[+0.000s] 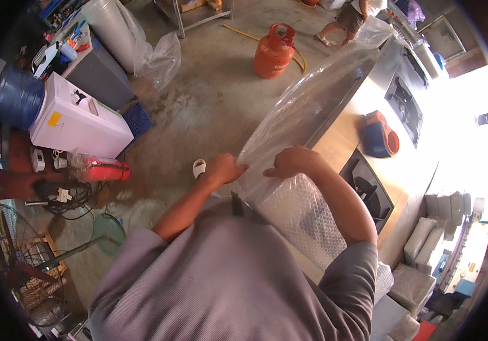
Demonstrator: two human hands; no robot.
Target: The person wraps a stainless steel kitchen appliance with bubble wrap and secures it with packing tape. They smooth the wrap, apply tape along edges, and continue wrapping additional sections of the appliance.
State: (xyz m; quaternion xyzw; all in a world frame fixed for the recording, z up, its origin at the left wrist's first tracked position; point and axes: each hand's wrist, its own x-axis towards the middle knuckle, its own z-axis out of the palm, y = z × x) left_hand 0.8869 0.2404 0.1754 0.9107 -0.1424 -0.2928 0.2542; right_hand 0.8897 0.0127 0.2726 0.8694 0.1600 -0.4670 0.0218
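Far to my left a white cabinet (79,122) stands on the concrete floor (210,108), with a red case (105,169) lying just below it and an orange gas cylinder (272,51) further up the room. My left hand (225,169) is closed, fingers pinched on the near edge of the bubble wrap sheet (306,108). My right hand (292,162) sits just beside it, fingers curled tight over the same edge. The sheet runs up and away from me, draped along the side of the steel counter (357,102), and more of it hangs down in front of my chest. I judge I am mid-way through drawing the wrap taut. Next I need an even pull from both grips so the edge stays straight. Beyond, a blue and orange tool (381,135) rests on the counter.
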